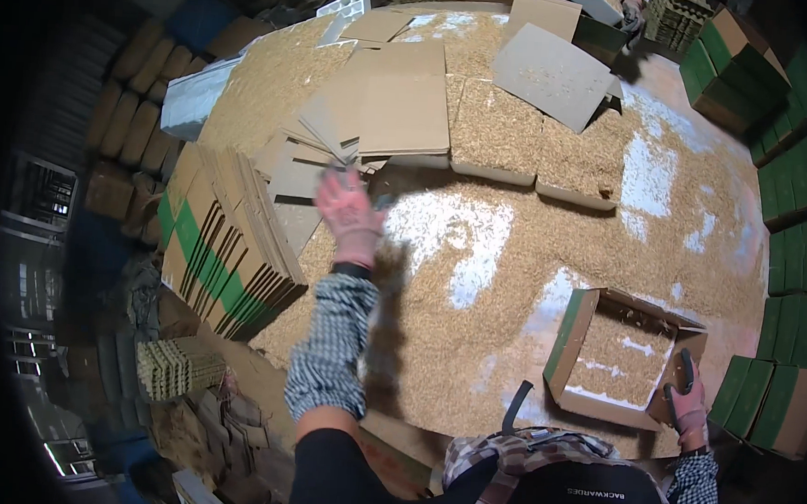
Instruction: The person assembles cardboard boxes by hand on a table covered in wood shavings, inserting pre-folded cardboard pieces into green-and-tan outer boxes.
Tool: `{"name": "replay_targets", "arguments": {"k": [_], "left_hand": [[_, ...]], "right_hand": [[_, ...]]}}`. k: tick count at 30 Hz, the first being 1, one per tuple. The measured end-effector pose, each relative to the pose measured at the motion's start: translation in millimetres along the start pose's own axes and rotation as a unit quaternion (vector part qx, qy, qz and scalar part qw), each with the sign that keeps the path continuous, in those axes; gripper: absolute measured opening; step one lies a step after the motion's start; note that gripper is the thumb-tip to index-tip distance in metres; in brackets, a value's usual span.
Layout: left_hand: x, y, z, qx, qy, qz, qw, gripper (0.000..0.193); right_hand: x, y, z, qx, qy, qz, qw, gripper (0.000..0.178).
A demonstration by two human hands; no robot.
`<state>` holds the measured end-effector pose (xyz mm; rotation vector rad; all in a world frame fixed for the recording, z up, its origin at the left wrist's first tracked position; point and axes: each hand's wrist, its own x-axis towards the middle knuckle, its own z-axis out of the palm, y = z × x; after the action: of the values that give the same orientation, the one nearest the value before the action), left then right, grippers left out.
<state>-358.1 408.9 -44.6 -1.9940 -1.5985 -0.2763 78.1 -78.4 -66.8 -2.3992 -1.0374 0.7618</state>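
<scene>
My left hand (348, 219), in a pink glove with dark fingertips, reaches over the heap at the edge of several loose cardboard sheets (318, 134). Its fingers are stretched out and slightly blurred, the thumb apart, and I see nothing held in it. At the lower right, my right hand (688, 405), gloved alike, grips the right wall of an open brown and green cardboard box (559, 349). Inside that box lie wood-shaving-like flakes (623, 358) with a white layer showing through. Larger flat cardboard sheets (403, 104) lie beyond my left hand.
Pale flakes (533, 241) cover much of the broad table. Folded cartons (229, 241) lean together at the left, above stacked egg trays (179, 368). Two flake-filled trays (498, 133) sit mid-table near a grey sheet (553, 76). Green cartons (792, 327) line the right; another person's hand (632, 15) shows far off.
</scene>
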Motion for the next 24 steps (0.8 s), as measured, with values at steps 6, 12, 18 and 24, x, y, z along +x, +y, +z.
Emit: {"name": "replay_targets", "arguments": {"k": [6,12,18,24], "left_hand": [[-10,-11,50,0.008,-0.269,0.118,0.956,0.021],[-119,136,-121,-0.419,-0.272,0.115,0.859,0.026],[-209,304,-227,-0.531,-0.399,0.285,0.691,0.031],[-223,331,-240,-0.645,-0.404,0.321,0.564,0.037]], "right_hand": [[1,-1,21,-0.058,0.09,0.04,0.993,0.063],[6,4,17,0.092,0.134,0.006,0.987,0.056],[25,13,48,0.377,0.122,-0.01,0.918,0.046],[11,16,42,0.513,0.145,-0.025,0.846,0.045]]}}
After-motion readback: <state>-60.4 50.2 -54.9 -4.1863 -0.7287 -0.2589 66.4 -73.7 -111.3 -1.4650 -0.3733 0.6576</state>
